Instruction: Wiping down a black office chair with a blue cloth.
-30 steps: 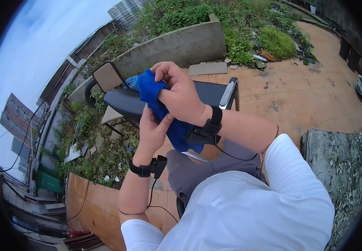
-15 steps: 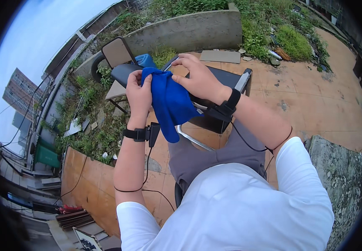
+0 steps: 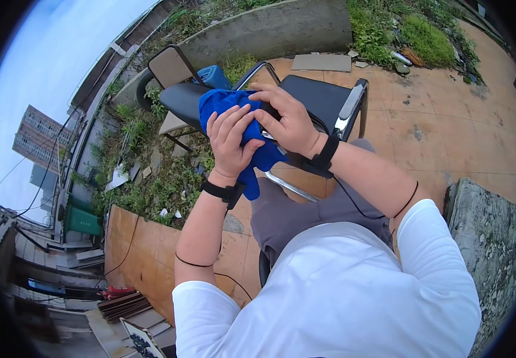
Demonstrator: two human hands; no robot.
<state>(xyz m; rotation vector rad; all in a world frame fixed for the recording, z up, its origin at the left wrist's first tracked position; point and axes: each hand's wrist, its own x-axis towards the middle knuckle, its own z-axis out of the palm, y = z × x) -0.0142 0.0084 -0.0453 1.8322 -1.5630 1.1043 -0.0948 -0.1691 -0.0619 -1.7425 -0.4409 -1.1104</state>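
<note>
A bright blue cloth point(image 3: 213, 102) is bunched up in front of me, its loose end point(image 3: 268, 156) drooping below my hands. My left hand point(image 3: 232, 140) lies over the near side of the cloth, its fingers close together and curled onto the fabric. From the right, my right hand point(image 3: 290, 122) holds the cloth's right edge between bent fingers and thumb. Part of the grip is hidden by the folds. Just beyond the hands is a black-seated chair point(image 3: 314, 98) with metal armrests.
Left of it stands another chair with a beige backrest point(image 3: 174, 65) and a black cushion point(image 3: 181, 98). Behind the cushion sits a blue bundle point(image 3: 213, 77). A low concrete wall point(image 3: 281, 42) runs behind. Weeds point(image 3: 135, 134) grow at left, and a rough stone slab point(image 3: 490, 250) stands at right.
My left hand has gone from pinching the cloth's upper edge to lying across its front. The cloth, hanging long before, is now more bunched. My right hand has shifted slightly right and down.
</note>
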